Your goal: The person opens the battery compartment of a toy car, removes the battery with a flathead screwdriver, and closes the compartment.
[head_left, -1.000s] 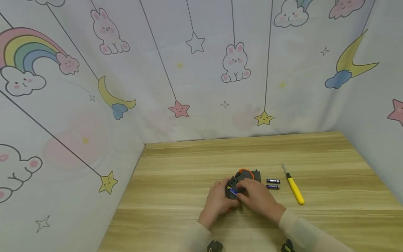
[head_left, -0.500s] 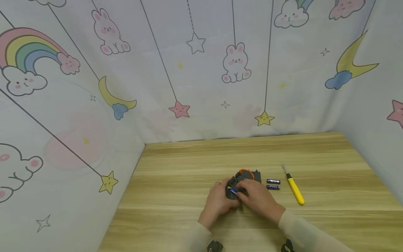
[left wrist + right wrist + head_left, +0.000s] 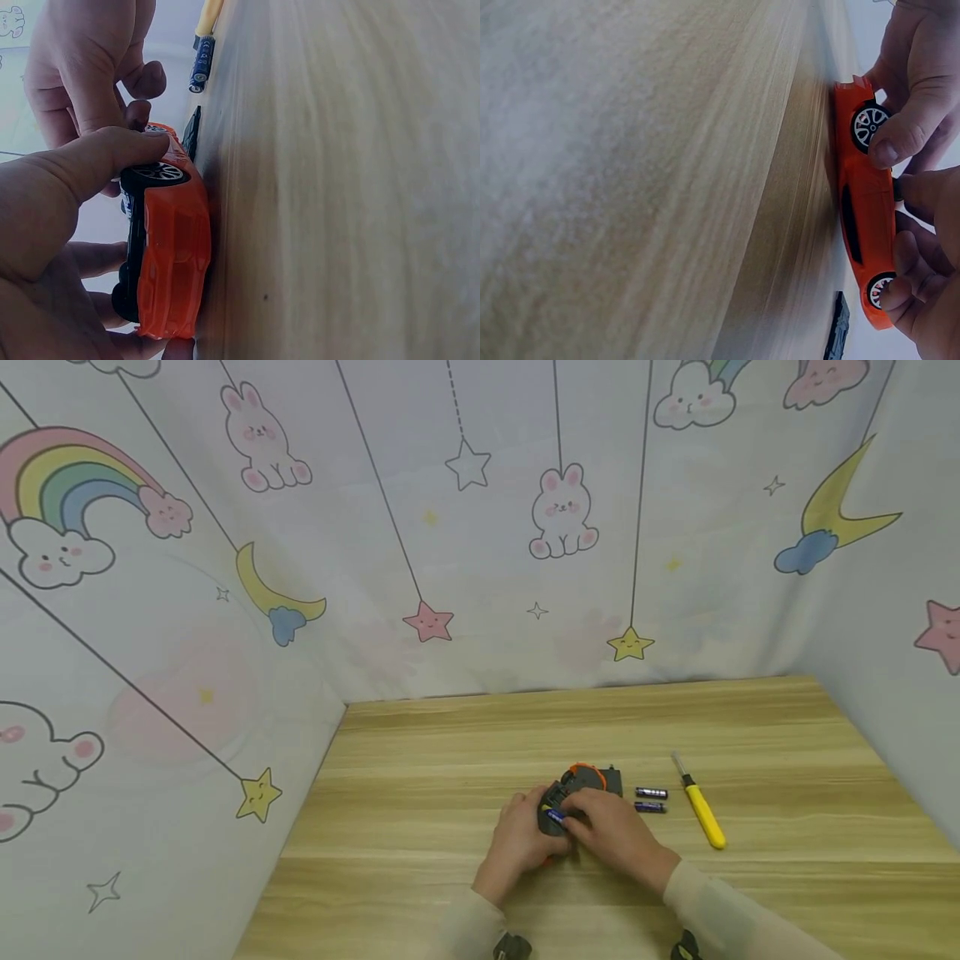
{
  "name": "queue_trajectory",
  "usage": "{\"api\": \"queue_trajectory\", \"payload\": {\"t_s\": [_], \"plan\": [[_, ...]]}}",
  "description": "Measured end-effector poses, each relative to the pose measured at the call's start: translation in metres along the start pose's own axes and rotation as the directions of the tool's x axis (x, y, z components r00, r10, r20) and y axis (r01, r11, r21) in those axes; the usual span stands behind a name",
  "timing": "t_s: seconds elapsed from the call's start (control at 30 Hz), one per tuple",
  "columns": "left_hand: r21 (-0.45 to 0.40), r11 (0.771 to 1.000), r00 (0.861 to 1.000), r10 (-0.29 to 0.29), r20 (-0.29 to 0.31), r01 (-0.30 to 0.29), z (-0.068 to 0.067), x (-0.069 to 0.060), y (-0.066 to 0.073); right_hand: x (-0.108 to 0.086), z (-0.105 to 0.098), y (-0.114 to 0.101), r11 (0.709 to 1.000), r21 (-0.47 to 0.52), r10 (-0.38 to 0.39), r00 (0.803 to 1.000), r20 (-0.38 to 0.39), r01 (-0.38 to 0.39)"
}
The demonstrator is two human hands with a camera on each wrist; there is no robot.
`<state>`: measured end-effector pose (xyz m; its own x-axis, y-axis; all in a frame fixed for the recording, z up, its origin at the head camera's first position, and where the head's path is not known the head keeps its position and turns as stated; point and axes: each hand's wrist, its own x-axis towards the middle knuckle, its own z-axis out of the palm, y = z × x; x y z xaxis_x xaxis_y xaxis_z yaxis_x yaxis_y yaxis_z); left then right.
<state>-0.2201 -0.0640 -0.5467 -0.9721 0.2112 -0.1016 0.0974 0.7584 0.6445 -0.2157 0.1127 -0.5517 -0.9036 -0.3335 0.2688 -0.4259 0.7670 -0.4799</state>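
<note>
An orange toy car (image 3: 870, 214) lies upside down on the table, its black underside (image 3: 550, 827) facing up. My left hand (image 3: 516, 842) grips it from the left, with the thumb beside a wheel (image 3: 159, 175). A blue battery (image 3: 556, 816) lies at the open battery slot in the underside. My right hand (image 3: 617, 828) reaches in from the right and pinches the battery's near end between thumb and fingers. How deep the battery sits is hidden by the fingers. A flat black piece (image 3: 838, 327) lies on the table close to the car.
Right of the hands, two loose batteries, one (image 3: 651, 793) behind the other (image 3: 649, 807), lie side by side. A screwdriver (image 3: 703, 814) with a yellow handle lies further right. Printed cloth walls (image 3: 487, 652) border the wooden table (image 3: 420, 752) at the back and sides.
</note>
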Motion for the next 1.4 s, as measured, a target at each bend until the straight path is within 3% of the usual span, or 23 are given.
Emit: {"api": "queue_trajectory", "payload": {"t_s": [0.57,1.07,1.4], "plan": [[0.0,1.0,1.0,0.009,-0.007,-0.009,-0.001,0.0,-0.001,0.004,0.0,-0.005,0.995,0.068,-0.065,0.998,-0.016,0.066],[0.016,1.0,1.0,0.02,-0.008,-0.02,0.001,0.0,0.0,0.002,-0.005,-0.009,0.996,0.085,0.028,0.999,0.028,-0.031],[-0.006,1.0,1.0,-0.001,-0.001,0.001,0.0,0.0,0.0,0.0,-0.01,-0.001,0.988,0.143,0.064,0.998,-0.003,-0.063]]}}
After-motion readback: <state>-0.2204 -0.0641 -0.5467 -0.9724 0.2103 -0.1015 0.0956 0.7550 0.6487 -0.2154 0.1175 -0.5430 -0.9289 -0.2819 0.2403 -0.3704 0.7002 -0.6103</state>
